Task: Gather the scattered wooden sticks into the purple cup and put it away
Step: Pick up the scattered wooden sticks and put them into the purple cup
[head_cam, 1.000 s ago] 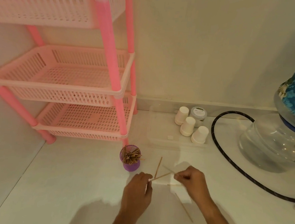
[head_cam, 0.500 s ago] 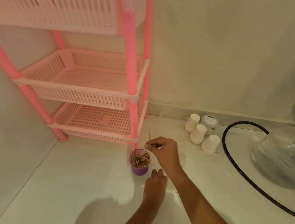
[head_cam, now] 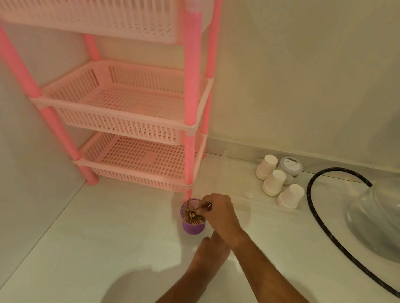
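The purple cup stands on the white floor just in front of the pink rack, at its front right leg. The wooden sticks are inside it. The right hand is over the cup's rim and pinches one of these sticks. The left hand rests further from the rack, and I cannot tell if it is open or closed. Three white paper cups stand to the right of the rack.

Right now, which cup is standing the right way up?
The purple cup by the pink rack's leg. Its open top faces up and sticks poke out. The three white cups are all upside down.
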The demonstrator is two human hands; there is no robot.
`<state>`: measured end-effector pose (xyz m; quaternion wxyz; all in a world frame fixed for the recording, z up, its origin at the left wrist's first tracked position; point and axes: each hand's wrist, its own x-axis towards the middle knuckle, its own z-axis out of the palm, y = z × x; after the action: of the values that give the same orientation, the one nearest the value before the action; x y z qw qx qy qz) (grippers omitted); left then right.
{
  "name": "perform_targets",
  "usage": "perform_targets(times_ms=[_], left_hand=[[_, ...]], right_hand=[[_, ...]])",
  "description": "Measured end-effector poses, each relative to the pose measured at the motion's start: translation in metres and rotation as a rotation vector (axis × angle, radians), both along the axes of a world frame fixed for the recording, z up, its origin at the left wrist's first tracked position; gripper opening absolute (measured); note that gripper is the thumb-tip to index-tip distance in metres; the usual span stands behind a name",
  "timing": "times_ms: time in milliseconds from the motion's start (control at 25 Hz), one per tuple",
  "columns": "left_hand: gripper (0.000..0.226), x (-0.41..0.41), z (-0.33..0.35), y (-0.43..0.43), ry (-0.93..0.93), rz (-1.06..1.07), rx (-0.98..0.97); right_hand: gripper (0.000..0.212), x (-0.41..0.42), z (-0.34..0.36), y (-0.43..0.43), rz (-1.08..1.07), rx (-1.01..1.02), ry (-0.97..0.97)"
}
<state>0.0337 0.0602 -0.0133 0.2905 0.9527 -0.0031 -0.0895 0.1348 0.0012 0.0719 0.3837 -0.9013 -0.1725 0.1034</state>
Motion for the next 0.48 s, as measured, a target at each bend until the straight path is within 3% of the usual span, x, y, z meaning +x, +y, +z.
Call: perform_targets(times_ms=[40,200,240,360,480], left_hand=[[0.03,0.007,-0.003,0.002,-0.124,0.005,0.046],[0.04,0.007,-0.016,0.009,-0.233,0.058,0.164],[0.042,0.009,-0.017,0.009,-0.211,0.117,0.083],[0.039,-0.007,-0.012,-0.006,-0.181,-0.066,0.297],[0.031,-0.02,-0.004,-0.011,-0.178,-0.1,0.422]], right_hand=[[0.017,-0.001,0.002,-0.002,-0.006,0.021,0.025],[0.017,-0.004,0.015,-0.016,-0.036,0.173,0.047],[0.016,-0.006,0.017,-0.023,-0.061,0.211,0.034],[0.013,-0.016,0.016,-0.056,-0.201,0.305,-0.026],[0.017,-0.035,0.001,-0.098,-0.378,0.288,-0.02]])
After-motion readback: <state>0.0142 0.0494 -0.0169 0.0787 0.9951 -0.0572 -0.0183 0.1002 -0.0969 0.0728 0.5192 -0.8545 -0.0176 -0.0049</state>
